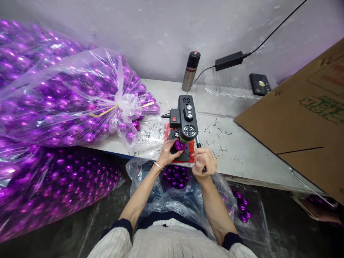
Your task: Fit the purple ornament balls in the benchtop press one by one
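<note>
My left hand [168, 152] holds a shiny purple ball [179, 145] on the base of a small black press machine [186, 122], right under its head. My right hand [204, 162] is closed in a fist round the machine's lever handle [198, 142], just right of the ball. The machine stands on a red pad [191, 146] at the front edge of the white table [242, 150]. An open plastic bag of purple balls [176, 177] lies in my lap below my hands.
Big clear bags full of purple balls [75, 96] fill the left side, on the table and floor. A steel flask [190, 71], a power adapter [229, 60] and a black device [259, 84] sit at the back. A cardboard box [303, 118] stands right. Small metal bits litter the table.
</note>
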Demonstrator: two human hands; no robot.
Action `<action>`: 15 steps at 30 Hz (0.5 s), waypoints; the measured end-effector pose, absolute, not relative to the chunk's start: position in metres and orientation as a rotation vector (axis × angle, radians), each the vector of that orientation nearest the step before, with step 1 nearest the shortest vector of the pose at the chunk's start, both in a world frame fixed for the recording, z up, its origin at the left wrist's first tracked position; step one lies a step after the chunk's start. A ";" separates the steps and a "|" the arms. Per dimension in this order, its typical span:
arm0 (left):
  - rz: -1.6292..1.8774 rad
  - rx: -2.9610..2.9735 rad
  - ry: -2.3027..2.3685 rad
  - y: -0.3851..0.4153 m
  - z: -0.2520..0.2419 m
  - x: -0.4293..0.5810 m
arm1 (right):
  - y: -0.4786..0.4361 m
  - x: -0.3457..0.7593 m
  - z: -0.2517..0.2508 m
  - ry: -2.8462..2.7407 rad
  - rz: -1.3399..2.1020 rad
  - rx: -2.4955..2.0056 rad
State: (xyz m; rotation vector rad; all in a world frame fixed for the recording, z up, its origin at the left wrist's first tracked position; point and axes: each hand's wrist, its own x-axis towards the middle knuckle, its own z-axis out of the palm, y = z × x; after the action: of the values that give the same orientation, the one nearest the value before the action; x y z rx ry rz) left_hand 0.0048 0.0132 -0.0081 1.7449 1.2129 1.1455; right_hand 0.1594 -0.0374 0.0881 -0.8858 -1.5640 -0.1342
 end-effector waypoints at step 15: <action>1.137 1.697 1.205 0.013 -0.004 0.004 | -0.031 0.155 0.046 -1.478 -0.213 -0.821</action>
State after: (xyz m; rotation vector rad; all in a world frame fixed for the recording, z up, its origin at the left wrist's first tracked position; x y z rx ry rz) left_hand 0.0039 0.0131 -0.0044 1.6967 1.2054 1.1370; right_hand 0.1546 -0.0305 0.0459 -0.8209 -1.4776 -0.2134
